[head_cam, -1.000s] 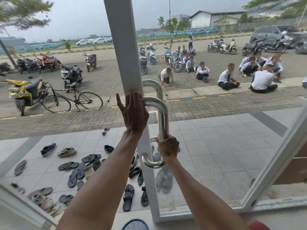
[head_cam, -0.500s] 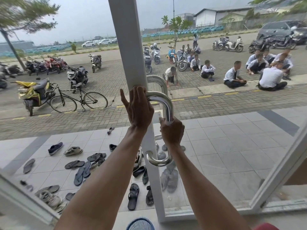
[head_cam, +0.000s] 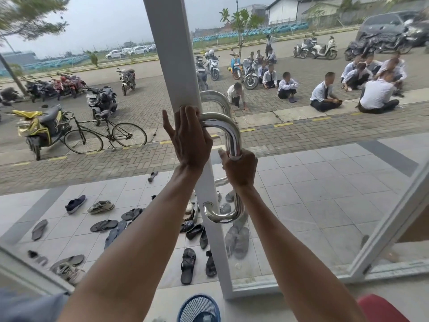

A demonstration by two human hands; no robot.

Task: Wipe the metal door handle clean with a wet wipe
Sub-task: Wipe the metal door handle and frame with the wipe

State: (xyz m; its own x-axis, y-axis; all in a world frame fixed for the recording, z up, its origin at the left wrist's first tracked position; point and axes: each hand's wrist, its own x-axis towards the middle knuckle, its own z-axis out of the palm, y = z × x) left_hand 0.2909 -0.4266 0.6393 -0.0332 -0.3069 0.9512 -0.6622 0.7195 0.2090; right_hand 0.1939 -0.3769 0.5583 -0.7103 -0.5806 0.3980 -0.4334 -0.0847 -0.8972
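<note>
A polished metal door handle [head_cam: 234, 135], a curved tube, is fixed to the white door frame [head_cam: 171, 66] of a glass door. My left hand [head_cam: 188, 138] rests flat against the frame at the handle's upper mount, fingers straight and thumb spread. My right hand [head_cam: 240, 169] grips the handle's vertical bar just below the upper bend. A sliver of white wet wipe [head_cam: 235, 157] shows at the top of that fist; the rest of it is hidden in the hand.
Through the glass lie several sandals and shoes [head_cam: 104, 225] on grey tiles, with a bicycle [head_cam: 105, 135], motorbikes and seated people beyond. A second handle [head_cam: 219, 101] sits on the door's outer side. A blue basket [head_cam: 199, 309] stands below.
My right hand has slid up the handle's bar from near the lower bend to just under the upper bend. My left hand has stayed on the frame.
</note>
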